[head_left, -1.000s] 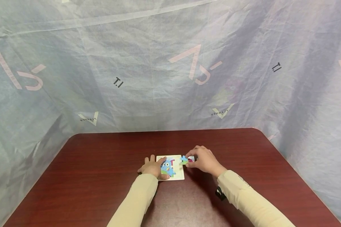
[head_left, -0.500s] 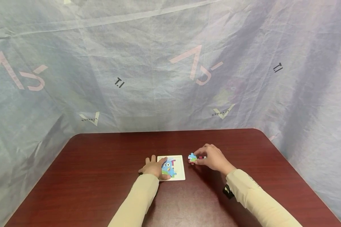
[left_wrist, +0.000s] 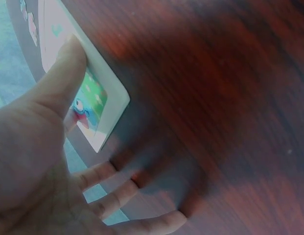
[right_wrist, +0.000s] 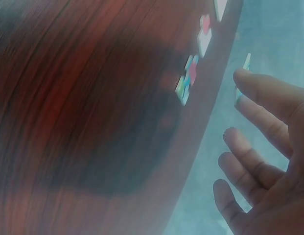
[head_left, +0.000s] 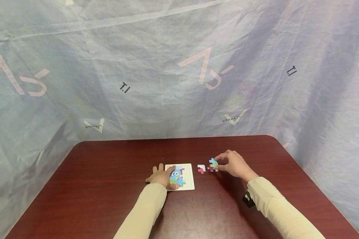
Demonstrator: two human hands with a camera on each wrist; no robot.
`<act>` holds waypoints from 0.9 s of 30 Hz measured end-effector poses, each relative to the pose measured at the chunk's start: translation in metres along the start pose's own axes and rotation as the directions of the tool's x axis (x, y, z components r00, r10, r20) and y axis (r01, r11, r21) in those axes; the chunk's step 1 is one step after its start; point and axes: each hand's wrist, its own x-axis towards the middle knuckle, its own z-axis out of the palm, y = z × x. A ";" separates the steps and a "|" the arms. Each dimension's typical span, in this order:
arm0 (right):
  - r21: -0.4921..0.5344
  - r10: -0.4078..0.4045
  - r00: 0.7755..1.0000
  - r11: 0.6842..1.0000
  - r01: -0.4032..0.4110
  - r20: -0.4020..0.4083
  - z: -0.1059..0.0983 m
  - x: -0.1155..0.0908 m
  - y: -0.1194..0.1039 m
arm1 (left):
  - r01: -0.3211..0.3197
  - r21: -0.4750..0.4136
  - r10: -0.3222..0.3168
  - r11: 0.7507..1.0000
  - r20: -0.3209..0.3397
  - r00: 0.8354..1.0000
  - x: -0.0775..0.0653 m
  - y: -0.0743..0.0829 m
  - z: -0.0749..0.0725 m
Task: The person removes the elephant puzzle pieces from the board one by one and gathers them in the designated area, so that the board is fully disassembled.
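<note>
My left hand (head_left: 160,176) lies with fingers spread at the left side of a white puzzle tray (head_left: 189,181). In the left wrist view its thumb rests on the tray, while other fingertips touch the table. Joined pieces showing a blue cartoon figure (head_left: 176,174) fill the tray's left part; the right part is bare. Between thumb and finger, my right hand (head_left: 235,165) pinches a blue-and-green puzzle piece (head_left: 213,162), raised above the table in the right wrist view. Below it lies another puzzle piece (right_wrist: 188,78), partly covered in the head view. A pink-and-white puzzle piece (head_left: 201,168) lies nearer the tray.
A dark red wooden table (head_left: 113,166) carries everything. Grey-blue fabric sheeting (head_left: 155,99) with printed marks hangs behind it and along both sides.
My right hand has moved right, away from the tray, with the puzzle piece, uncovering the pink-and-white piece on the table. The left hand has stayed on the tray.
</note>
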 end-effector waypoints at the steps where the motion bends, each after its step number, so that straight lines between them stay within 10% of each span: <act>1: 0.000 0.003 1.000 1.000 -0.003 0.000 -0.001 0.000 0.002 | 0.000 0.001 0.000 1.000 0.000 1.000 0.000 0.000 0.000; 27: -0.011 0.103 0.993 0.995 -0.102 0.051 0.000 -0.007 0.046 | -0.003 0.014 0.003 1.000 -0.017 1.000 0.000 0.000 0.001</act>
